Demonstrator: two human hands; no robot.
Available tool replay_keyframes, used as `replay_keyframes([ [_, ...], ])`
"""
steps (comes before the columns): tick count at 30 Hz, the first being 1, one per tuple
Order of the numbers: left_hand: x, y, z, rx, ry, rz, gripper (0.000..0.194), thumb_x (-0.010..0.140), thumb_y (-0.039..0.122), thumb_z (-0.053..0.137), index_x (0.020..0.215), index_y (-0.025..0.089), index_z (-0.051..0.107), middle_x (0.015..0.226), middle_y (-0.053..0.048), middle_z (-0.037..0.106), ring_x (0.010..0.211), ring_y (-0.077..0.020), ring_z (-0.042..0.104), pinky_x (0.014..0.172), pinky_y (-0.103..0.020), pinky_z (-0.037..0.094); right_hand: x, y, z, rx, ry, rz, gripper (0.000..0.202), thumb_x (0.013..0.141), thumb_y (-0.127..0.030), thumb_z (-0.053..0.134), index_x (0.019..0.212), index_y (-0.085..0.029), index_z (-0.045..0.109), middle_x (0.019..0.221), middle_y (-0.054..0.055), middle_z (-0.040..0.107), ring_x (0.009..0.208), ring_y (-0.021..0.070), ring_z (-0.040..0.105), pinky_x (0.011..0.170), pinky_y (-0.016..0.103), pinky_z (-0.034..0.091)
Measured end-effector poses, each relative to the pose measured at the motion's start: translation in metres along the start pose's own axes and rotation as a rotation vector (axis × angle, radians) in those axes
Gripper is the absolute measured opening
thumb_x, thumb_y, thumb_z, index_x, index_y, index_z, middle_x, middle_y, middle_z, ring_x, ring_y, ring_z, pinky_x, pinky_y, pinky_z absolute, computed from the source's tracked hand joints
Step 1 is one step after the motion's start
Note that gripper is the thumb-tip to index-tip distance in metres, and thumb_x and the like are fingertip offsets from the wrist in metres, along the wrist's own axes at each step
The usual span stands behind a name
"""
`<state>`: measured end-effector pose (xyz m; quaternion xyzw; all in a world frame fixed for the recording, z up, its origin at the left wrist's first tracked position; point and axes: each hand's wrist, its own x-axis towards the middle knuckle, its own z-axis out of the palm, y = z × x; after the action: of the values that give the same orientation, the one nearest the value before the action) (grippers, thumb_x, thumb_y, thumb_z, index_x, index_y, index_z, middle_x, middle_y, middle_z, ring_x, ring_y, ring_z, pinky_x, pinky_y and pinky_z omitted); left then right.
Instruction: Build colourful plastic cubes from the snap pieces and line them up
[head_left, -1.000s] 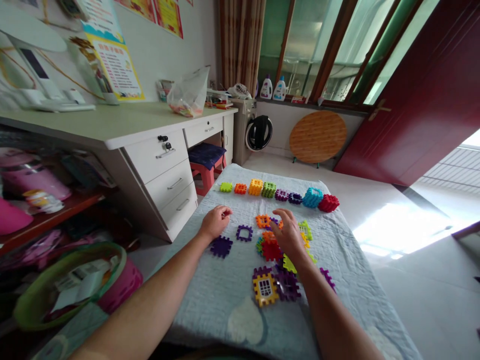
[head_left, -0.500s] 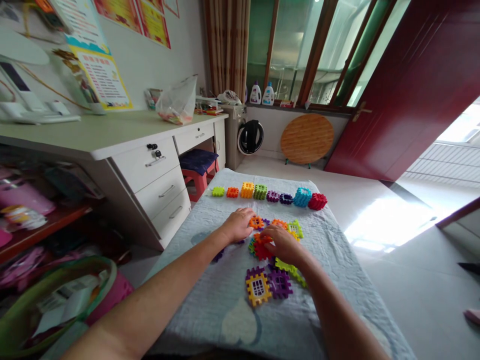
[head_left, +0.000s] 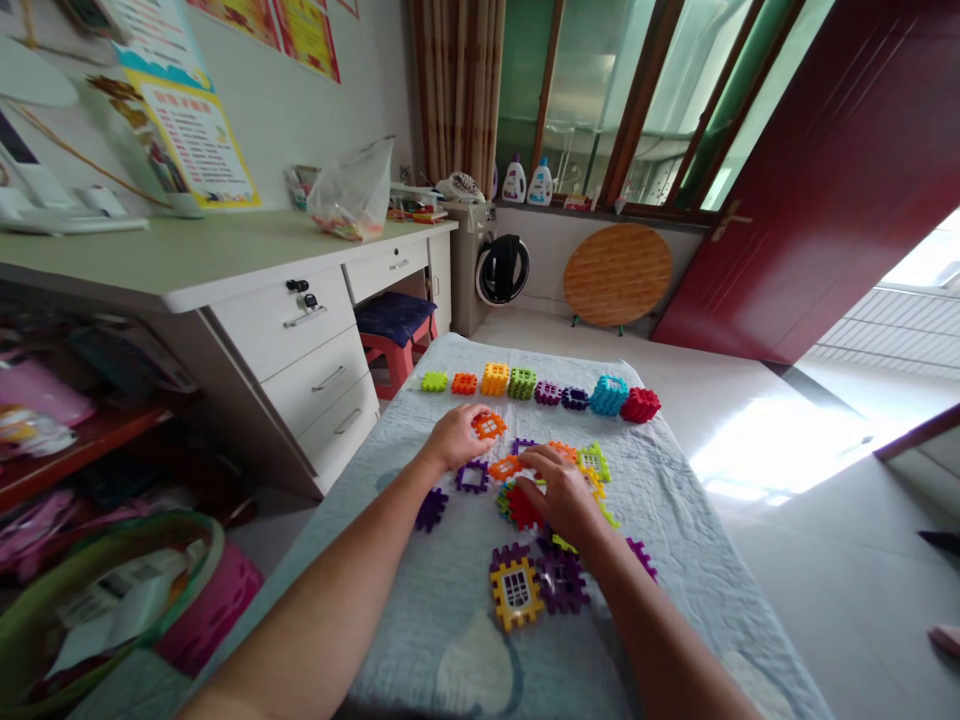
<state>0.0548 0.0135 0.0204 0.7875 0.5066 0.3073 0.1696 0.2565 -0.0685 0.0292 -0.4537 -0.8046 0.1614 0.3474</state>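
Note:
My left hand (head_left: 453,440) pinches an orange square building tile (head_left: 489,426) with a window grid, raised a little above the cloth. My right hand (head_left: 562,488) is over the loose pile, thumb and fingers apart, fingertips beside another orange tile (head_left: 504,467). Under its thumb lies a red tile (head_left: 523,508). Around the hands are a purple frame tile (head_left: 472,476), a dark purple tile (head_left: 432,510), a lime window tile (head_left: 594,462) and a yellow window tile (head_left: 516,594) in front. My right hand and forearm hide part of the pile.
Across the far end of the cloth-covered table (head_left: 480,670) runs a row of colour-sorted tile stacks, from a lime tile (head_left: 434,381) to a red stack (head_left: 641,404). A desk (head_left: 247,250) with drawers stands left, a pink-and-green basket (head_left: 214,600) lower left, a red door (head_left: 795,200) right.
My left hand has drawn back left from the pile with the orange tile, uncovering purple tiles. My right hand stays over the pile, slightly shifted. The view has tilted slightly.

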Motion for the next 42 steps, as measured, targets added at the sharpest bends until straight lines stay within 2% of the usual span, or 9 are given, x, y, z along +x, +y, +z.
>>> replay_keyframes([
  [3, -0.002, -0.004, -0.018, -0.094, 0.029, -0.020, 0.044, 0.067, 0.027, 0.067, 0.109, 0.015, 0.058, 0.107, -0.009, 0.063, 0.095, -0.0207, 0.060, 0.088, -0.031, 0.047, 0.003, 0.001, -0.001, 0.026, -0.025, -0.017, 0.023, 0.084, -0.018, 0.049, 0.102, -0.021, 0.064, 0.102, 0.006, 0.064, 0.094, 0.0173, 0.060, 0.084, 0.030, 0.046],
  [6, -0.005, 0.002, -0.026, -0.127, -0.091, -0.058, 0.052, 0.065, 0.030, 0.068, 0.114, 0.016, 0.055, 0.109, -0.009, 0.061, 0.092, -0.0202, 0.060, 0.085, -0.031, 0.048, 0.004, 0.012, -0.008, 0.002, 0.104, 0.072, 0.021, 0.084, -0.016, 0.046, 0.093, -0.020, 0.065, 0.090, 0.005, 0.066, 0.082, 0.0165, 0.061, 0.077, 0.029, 0.047],
  [12, -0.019, 0.038, -0.009, 0.118, -0.371, 0.027, 0.055, 0.067, 0.040, 0.066, 0.117, 0.019, 0.054, 0.112, -0.010, 0.060, 0.102, -0.0249, 0.057, 0.089, -0.032, 0.045, 0.000, 0.029, -0.024, -0.023, 0.285, 0.183, 0.016, 0.081, -0.019, 0.047, 0.081, -0.019, 0.063, 0.077, 0.003, 0.064, 0.070, 0.0151, 0.059, 0.068, 0.027, 0.046],
  [17, -0.027, 0.054, 0.007, 0.364, -0.379, 0.018, 0.056, 0.070, 0.058, 0.059, 0.112, 0.021, 0.056, 0.108, -0.011, 0.062, 0.102, -0.0304, 0.057, 0.088, -0.038, 0.043, -0.001, 0.038, -0.027, -0.019, 0.329, 0.208, 0.016, 0.078, -0.018, 0.048, 0.081, -0.019, 0.064, 0.078, 0.003, 0.064, 0.067, 0.0144, 0.059, 0.067, 0.026, 0.046],
  [24, -0.022, 0.062, 0.006, 0.379, -0.399, -0.006, 0.051, 0.068, 0.055, 0.062, 0.106, 0.022, 0.058, 0.104, -0.008, 0.066, 0.100, -0.0283, 0.059, 0.086, -0.036, 0.043, -0.001, 0.050, -0.036, -0.042, 0.421, 0.276, 0.018, 0.077, -0.022, 0.047, 0.080, -0.018, 0.064, 0.076, 0.003, 0.065, 0.065, 0.0146, 0.058, 0.066, 0.027, 0.045],
  [28, -0.018, 0.057, 0.004, 0.318, -0.439, -0.008, 0.045, 0.066, 0.047, 0.063, 0.104, 0.023, 0.060, 0.096, -0.006, 0.068, 0.090, -0.0252, 0.063, 0.076, -0.031, 0.044, -0.001, 0.053, -0.038, -0.038, 0.424, 0.295, 0.018, 0.077, -0.022, 0.047, 0.081, -0.018, 0.064, 0.077, 0.003, 0.065, 0.065, 0.0150, 0.058, 0.066, 0.027, 0.046],
  [31, -0.018, 0.051, 0.006, 0.300, -0.426, 0.013, 0.052, 0.062, 0.043, 0.066, 0.110, 0.023, 0.059, 0.097, -0.005, 0.068, 0.089, -0.0251, 0.063, 0.076, -0.030, 0.045, -0.002, 0.056, -0.038, -0.115, 0.398, 0.302, 0.020, 0.078, -0.024, 0.047, 0.085, -0.018, 0.065, 0.084, 0.006, 0.067, 0.077, 0.0183, 0.060, 0.074, 0.031, 0.046],
  [36, -0.017, 0.046, 0.011, 0.301, -0.327, 0.113, 0.063, 0.060, 0.041, 0.068, 0.119, 0.022, 0.056, 0.103, -0.006, 0.066, 0.095, -0.0258, 0.060, 0.088, -0.032, 0.044, -0.006, 0.065, -0.030, -0.320, 0.180, 0.307, 0.038, 0.075, -0.035, 0.058, 0.110, -0.020, 0.061, 0.110, 0.010, 0.065, 0.108, 0.0297, 0.050, 0.089, 0.045, 0.038],
  [42, -0.017, 0.041, 0.011, 0.239, -0.247, 0.173, 0.060, 0.064, 0.028, 0.062, 0.123, 0.018, 0.054, 0.104, -0.008, 0.061, 0.091, -0.0223, 0.060, 0.086, -0.030, 0.047, -0.009, 0.072, -0.020, -0.340, 0.078, 0.315, 0.044, 0.075, -0.039, 0.061, 0.116, -0.022, 0.057, 0.112, 0.009, 0.064, 0.107, 0.0299, 0.050, 0.088, 0.046, 0.036],
])
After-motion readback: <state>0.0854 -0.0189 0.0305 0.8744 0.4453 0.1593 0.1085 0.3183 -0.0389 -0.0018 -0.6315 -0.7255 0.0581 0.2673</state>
